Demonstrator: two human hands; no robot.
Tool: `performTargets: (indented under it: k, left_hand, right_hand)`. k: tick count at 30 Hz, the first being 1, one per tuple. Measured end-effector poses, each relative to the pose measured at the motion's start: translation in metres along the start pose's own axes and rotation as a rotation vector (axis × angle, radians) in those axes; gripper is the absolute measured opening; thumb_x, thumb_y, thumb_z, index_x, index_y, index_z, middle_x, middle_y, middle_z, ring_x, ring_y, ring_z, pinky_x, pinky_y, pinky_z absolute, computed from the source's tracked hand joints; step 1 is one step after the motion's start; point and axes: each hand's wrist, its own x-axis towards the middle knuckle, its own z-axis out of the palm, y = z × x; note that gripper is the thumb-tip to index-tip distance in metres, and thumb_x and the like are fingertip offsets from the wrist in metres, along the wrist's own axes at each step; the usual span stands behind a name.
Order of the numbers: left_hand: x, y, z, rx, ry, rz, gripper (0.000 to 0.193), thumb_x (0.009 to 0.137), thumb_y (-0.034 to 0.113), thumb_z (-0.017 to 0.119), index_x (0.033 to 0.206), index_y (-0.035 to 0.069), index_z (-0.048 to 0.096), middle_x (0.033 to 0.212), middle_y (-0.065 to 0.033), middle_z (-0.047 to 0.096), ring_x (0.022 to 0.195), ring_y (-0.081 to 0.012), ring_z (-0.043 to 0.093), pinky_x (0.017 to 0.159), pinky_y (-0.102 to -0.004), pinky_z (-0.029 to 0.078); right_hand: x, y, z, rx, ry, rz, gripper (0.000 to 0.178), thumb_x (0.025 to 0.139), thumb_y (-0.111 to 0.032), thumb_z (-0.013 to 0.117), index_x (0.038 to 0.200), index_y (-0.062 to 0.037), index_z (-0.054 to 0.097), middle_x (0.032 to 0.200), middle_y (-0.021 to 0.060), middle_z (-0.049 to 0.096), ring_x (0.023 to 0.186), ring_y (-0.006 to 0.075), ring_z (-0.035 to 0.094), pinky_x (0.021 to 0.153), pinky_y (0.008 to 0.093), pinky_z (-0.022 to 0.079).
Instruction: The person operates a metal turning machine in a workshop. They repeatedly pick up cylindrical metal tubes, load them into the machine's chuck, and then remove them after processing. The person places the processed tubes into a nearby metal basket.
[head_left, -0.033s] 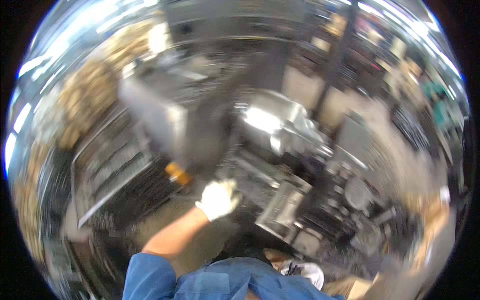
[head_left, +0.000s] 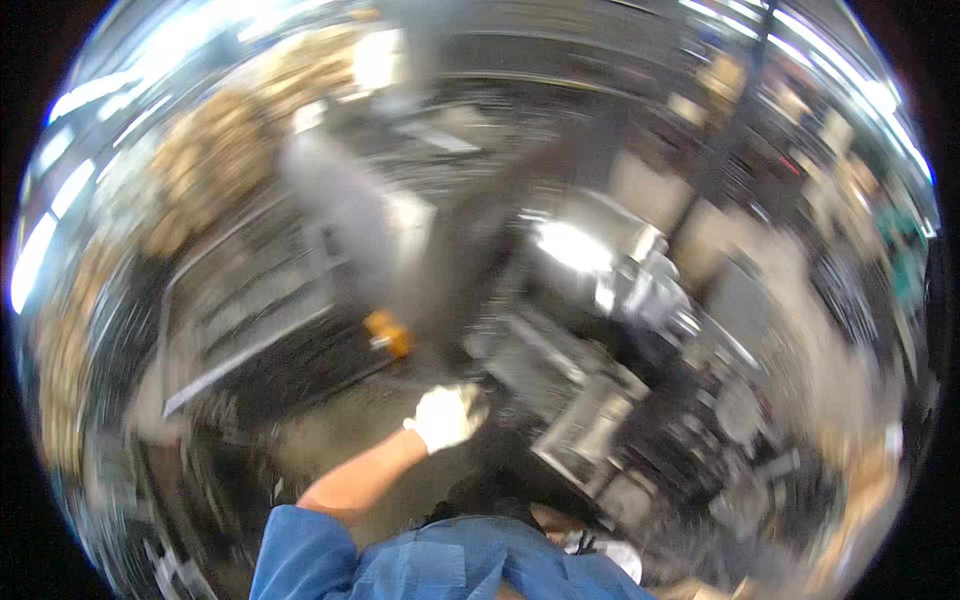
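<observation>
Head view shows an orange piece [head_left: 390, 335] apart, ahead and left of the gloved left hand [head_left: 447, 417], its length slanting toward it; through blur I cannot tell this hand's grip, nor find the right hand.

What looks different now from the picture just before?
The view swung clockwise, probably from turning left: the orange part and shiny metal thing slid right in the picture. The gloved left hand sits slightly lower and farther right. I can't see anything grabbed or let go, but it's blurry. The blue sleeve stayed nearly put.
</observation>
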Motion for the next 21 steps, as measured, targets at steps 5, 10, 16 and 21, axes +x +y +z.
performTargets:
  k: [5, 10, 16, 21]
  left_hand:
    - [-0.303, -0.143, 0.121, -0.316, 0.005, -0.981, 0.046, 0.09, 0.039, 0.06, 0.118, 0.004, 0.072, 0.116, -0.0277, 0.074, 0.112, -0.0464, 0.07, 0.099, -0.0526, 0.055]
    - [-0.639, -0.138, 0.223, -0.39, 0.578, -1.933, 0.049, 0.091, 0.037, 0.06, 0.114, -0.003, 0.077, 0.116, -0.0289, 0.074, 0.114, -0.0458, 0.07, 0.101, -0.0485, 0.055]
    - [-0.852, -0.011, 0.363, -0.517, 1.673, -2.698, 0.073, 0.112, 0.055, 0.037, 0.117, -0.009, 0.071, 0.117, -0.0345, 0.072, 0.106, -0.0462, 0.07, 0.093, -0.0519, 0.053]
    - [-0.929, 0.078, 0.335, 0.145, 2.635, -3.172, 0.079, 0.108, 0.062, 0.04, 0.13, -0.012, 0.058, 0.117, -0.0316, 0.073, 0.109, -0.0461, 0.072, 0.096, -0.0518, 0.058]
  right_hand:
    - [0.104, -0.188, -0.02, -0.342, -0.082, -0.524, 0.035, 0.086, -0.03, 0.071, 0.114, -0.0105, 0.066, 0.109, 0.0169, 0.074, 0.098, 0.0353, 0.075, 0.079, 0.0488, 0.06]
    - [0.096, -0.411, 0.089, -0.686, -0.261, -0.967, 0.03, 0.087, -0.031, 0.071, 0.109, -0.0112, 0.069, 0.106, 0.0162, 0.075, 0.096, 0.0359, 0.075, 0.077, 0.0497, 0.06]
    - [0.023, -0.537, 0.261, -1.058, -0.437, -1.286, 0.026, 0.087, -0.032, 0.07, 0.104, -0.0121, 0.071, 0.102, 0.0154, 0.076, 0.094, 0.0366, 0.075, 0.075, 0.0508, 0.06]
    - [0.016, -0.557, 0.336, -1.393, -0.46, -1.512, 0.023, 0.087, -0.032, 0.069, 0.099, -0.0129, 0.073, 0.099, 0.0147, 0.076, 0.092, 0.0372, 0.075, 0.073, 0.0517, 0.059]
